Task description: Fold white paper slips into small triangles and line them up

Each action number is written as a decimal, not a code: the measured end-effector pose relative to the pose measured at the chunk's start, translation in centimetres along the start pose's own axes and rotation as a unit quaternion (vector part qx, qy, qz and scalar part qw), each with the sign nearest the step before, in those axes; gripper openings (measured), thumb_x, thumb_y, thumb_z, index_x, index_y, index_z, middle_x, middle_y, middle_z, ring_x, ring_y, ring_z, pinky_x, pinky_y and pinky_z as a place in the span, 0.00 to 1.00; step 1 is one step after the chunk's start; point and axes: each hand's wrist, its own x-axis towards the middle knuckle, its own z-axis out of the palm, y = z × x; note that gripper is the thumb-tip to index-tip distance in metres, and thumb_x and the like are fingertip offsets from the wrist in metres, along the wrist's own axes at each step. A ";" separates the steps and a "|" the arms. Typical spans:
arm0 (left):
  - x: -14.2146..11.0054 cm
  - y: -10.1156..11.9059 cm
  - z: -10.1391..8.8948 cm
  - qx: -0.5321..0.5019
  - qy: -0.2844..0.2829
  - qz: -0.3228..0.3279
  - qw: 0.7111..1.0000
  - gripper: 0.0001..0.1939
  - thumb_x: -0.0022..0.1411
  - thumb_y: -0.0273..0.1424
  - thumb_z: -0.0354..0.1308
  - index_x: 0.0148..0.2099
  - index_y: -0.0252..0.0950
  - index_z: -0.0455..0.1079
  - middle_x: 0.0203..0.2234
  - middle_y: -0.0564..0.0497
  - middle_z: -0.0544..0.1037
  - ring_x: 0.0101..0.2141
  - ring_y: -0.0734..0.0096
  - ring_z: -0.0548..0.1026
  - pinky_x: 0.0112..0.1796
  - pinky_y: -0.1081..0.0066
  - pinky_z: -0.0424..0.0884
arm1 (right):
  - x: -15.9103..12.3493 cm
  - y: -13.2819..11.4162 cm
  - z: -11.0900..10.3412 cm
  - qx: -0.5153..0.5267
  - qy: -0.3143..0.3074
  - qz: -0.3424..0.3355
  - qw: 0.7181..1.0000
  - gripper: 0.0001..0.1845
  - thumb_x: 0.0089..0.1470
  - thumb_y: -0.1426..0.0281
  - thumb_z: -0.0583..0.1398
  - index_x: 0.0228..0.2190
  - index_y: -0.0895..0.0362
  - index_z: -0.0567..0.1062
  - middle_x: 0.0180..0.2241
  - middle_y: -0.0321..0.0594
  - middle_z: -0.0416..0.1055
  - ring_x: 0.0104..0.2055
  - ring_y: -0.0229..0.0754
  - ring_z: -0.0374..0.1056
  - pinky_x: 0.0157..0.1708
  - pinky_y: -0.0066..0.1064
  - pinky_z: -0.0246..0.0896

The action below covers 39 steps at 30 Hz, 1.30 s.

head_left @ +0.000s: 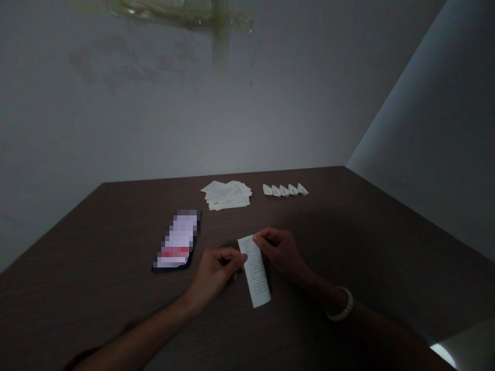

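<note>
A narrow printed strip of paper (pixel 256 275), apparently folded lengthwise, is held just over the dark table in front of me. My left hand (pixel 218 268) pinches its left edge between thumb and fingers. At the upper right corner, my right hand (pixel 280 250) grips the same paper with thumb and forefinger; a pale beaded bracelet (pixel 342 305) circles that wrist. Lines of small print run across the strip, too small to read. Beyond the hands lies a loose stack of paper sheets (pixel 228 196). To its right stands a row of several small folded paper pieces (pixel 285 190).
A phone (pixel 178 239) with a lit, blurred-out screen lies left of my left hand. The brown wooden table (pixel 116 221) meets a grey wall (pixel 174 129) at its far edge. Another wall slants along the right side.
</note>
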 end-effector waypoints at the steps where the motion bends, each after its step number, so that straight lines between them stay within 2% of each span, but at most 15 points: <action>1: 0.0 0.0 0.0 0.001 -0.004 0.000 1.000 0.16 0.56 0.42 0.60 0.29 0.32 0.77 0.20 0.50 0.74 0.20 0.76 0.64 0.22 0.76 0.57 | 0.0 0.0 0.0 0.000 -0.004 0.000 1.000 0.12 0.52 0.63 0.61 0.27 0.59 0.77 0.24 0.37 0.74 0.24 0.36 0.67 0.24 0.25 0.60; 11: 0.0 0.1 0.1 0.000 -0.003 -0.003 1.000 0.17 0.55 0.42 0.60 0.27 0.32 0.76 0.19 0.49 0.73 0.20 0.75 0.64 0.22 0.76 0.57 | 0.1 0.5 -0.2 -0.016 -0.011 0.000 1.000 0.12 0.53 0.63 0.62 0.26 0.59 0.77 0.24 0.38 0.75 0.25 0.37 0.69 0.26 0.26 0.62; 17: 0.1 -0.2 -0.3 -0.007 0.038 0.013 0.999 0.15 0.56 0.40 0.60 0.28 0.32 0.76 0.20 0.50 0.73 0.20 0.75 0.64 0.22 0.76 0.59 | 0.2 0.1 -0.7 -0.006 -0.062 -0.006 0.998 0.12 0.51 0.62 0.63 0.30 0.59 0.80 0.29 0.40 0.78 0.30 0.39 0.72 0.31 0.29 0.65; 25: 0.4 -0.4 -0.4 0.009 0.042 0.022 0.999 0.16 0.57 0.40 0.59 0.28 0.32 0.76 0.19 0.50 0.73 0.20 0.74 0.64 0.22 0.75 0.59 | 0.2 0.6 -0.6 -0.042 -0.052 -0.012 0.998 0.11 0.51 0.63 0.63 0.25 0.59 0.78 0.24 0.38 0.76 0.25 0.37 0.70 0.25 0.26 0.62; 33: 0.5 -0.5 -0.6 -0.007 0.074 0.027 0.997 0.15 0.55 0.40 0.61 0.27 0.32 0.75 0.17 0.53 0.71 0.20 0.75 0.65 0.23 0.76 0.59 | 0.3 0.5 -0.7 -0.033 -0.094 -0.016 0.995 0.11 0.52 0.64 0.62 0.31 0.58 0.80 0.29 0.40 0.79 0.30 0.39 0.73 0.30 0.28 0.65; 39: 0.4 -0.3 -0.4 -0.004 0.089 0.020 0.996 0.14 0.55 0.39 0.62 0.29 0.32 0.76 0.18 0.51 0.73 0.20 0.75 0.64 0.23 0.76 0.59 | 0.1 0.6 -0.6 -0.050 -0.074 -0.012 0.996 0.10 0.51 0.65 0.63 0.27 0.59 0.80 0.27 0.40 0.78 0.27 0.39 0.73 0.27 0.27 0.65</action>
